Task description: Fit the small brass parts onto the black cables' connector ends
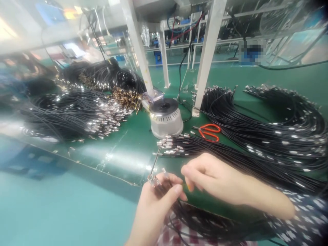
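Observation:
My left hand (153, 201) is closed around a small bunch of black cables, whose silver connector tips (153, 178) stick out above its fingers near the table's front edge. One thin cable end (156, 158) rises from that bunch. My right hand (212, 181) is curled in a pinch just right of the left thumb, over a bundle of black cables (230, 153) with silver tips that lies across the green table (128, 136). What the right fingers pinch is hidden.
A round white and black device (166, 118) stands behind the hands. Orange-handled scissors (210, 131) lie right of it. Large cable piles lie at the left (74, 116) and right (282, 119). White frame posts (207, 58) rise from the table.

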`<action>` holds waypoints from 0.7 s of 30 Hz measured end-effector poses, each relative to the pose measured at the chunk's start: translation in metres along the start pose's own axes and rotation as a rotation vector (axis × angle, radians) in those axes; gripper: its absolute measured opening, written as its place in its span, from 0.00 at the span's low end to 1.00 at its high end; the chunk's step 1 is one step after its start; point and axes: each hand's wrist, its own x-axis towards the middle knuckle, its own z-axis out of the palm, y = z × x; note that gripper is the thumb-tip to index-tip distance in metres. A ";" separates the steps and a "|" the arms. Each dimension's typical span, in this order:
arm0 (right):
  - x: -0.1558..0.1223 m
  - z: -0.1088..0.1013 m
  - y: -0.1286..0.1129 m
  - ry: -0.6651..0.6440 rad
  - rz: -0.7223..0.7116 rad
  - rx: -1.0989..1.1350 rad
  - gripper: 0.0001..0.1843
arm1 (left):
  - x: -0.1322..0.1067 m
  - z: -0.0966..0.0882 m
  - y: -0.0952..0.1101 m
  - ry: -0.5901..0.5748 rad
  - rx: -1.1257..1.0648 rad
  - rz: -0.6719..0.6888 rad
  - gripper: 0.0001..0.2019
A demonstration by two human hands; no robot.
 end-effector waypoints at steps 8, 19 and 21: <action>-0.005 0.011 0.009 0.167 0.063 -0.054 0.26 | -0.003 0.007 0.004 0.099 0.052 -0.027 0.07; -0.012 0.033 0.018 0.263 0.137 0.364 0.07 | 0.000 0.009 0.004 0.127 0.017 -0.031 0.08; -0.011 0.030 0.016 0.289 0.123 0.389 0.09 | -0.001 0.009 0.004 0.116 0.020 -0.033 0.08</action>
